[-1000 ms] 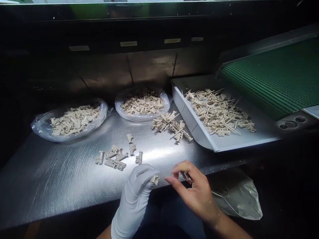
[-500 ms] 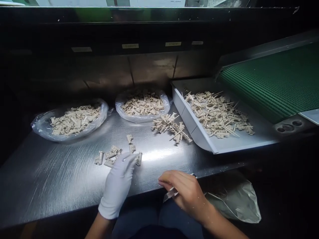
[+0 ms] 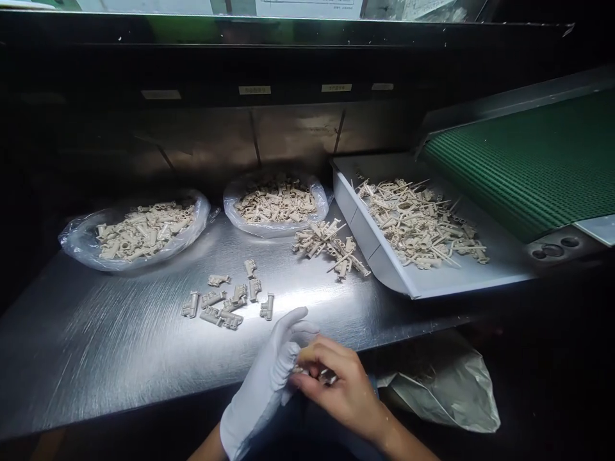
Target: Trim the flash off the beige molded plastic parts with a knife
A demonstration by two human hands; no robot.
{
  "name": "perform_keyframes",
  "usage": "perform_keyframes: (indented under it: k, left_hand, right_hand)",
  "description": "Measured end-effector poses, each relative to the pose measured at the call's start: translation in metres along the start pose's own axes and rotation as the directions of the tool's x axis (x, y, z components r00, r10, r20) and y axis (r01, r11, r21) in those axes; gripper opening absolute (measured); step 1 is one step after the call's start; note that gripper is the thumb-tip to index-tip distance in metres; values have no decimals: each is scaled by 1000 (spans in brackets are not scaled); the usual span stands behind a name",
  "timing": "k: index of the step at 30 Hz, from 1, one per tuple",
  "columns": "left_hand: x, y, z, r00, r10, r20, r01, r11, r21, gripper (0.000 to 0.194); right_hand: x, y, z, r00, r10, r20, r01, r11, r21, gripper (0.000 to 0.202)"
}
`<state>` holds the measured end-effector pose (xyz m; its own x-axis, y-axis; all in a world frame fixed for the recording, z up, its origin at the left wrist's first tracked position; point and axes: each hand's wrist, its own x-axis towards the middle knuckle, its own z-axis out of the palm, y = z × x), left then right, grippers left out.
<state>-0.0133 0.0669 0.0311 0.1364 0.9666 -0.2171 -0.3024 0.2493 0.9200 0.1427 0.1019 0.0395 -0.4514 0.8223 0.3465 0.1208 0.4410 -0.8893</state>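
Observation:
My left hand (image 3: 271,378), in a white glove, is in front of the table's near edge with its upper fingers raised and its lower fingers curled. A small beige plastic part (image 3: 298,369) shows between it and my right hand, mostly hidden by the fingers. My bare right hand (image 3: 339,378) is closed and meets the glove. It grips a utility knife (image 3: 329,377), of which only a shiny bit shows. Just beyond the hands, several loose beige plastic parts (image 3: 231,303) lie on the metal table (image 3: 129,346).
Two clear plastic bags of beige parts, a left one (image 3: 79,240) and a middle one (image 3: 262,230), stand at the back. A clump of parts with stems (image 3: 331,246) lies beside a grey tray (image 3: 368,234) of more. Right is a green conveyor (image 3: 523,163); below hangs a bag (image 3: 461,390).
My left hand has left the loose parts and come back and right to meet my right hand. My right hand has shifted slightly left and down; the knife blade has become mostly hidden.

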Motion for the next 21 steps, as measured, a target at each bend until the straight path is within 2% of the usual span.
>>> perform_keyframes:
  k: [2,4,6,7,10,14,17,21]
  left_hand:
    - [1,3,2,997,-72,-4,72,995,-76,51]
    - [1,9,3,994,-109,15,110,991,-77,37]
    - [1,14,6,997,-75,11,76,992,-105,23]
    - [0,16,9,999,-44,-8,43,990,-137,22]
    - [-2,21,18,999,3,-35,-10,974,-225,35]
    - [-5,23,28,999,-34,-35,25,969,-244,50]
    - [-5,24,31,998,-46,-42,37,979,-201,49]
    - [-3,31,33,994,-91,-59,80,983,-166,44]
  right_hand:
    - [-3,-1,-5,994,91,-68,-89,996,30,18]
    - [-8,-1,-7,979,153,-133,-146,987,61,15]
    - [-13,-1,-8,969,179,-169,-162,981,107,15]
    - [-14,-1,-8,968,178,-176,-158,980,119,17]
    - [-16,-6,-9,982,100,-158,-96,995,33,24]
    - [-9,-15,-12,997,-30,-68,22,993,-114,36]
    - [-5,-18,-12,995,-100,-31,93,982,-164,38]
    - [-2,-15,-9,984,-171,-53,146,938,-314,46]
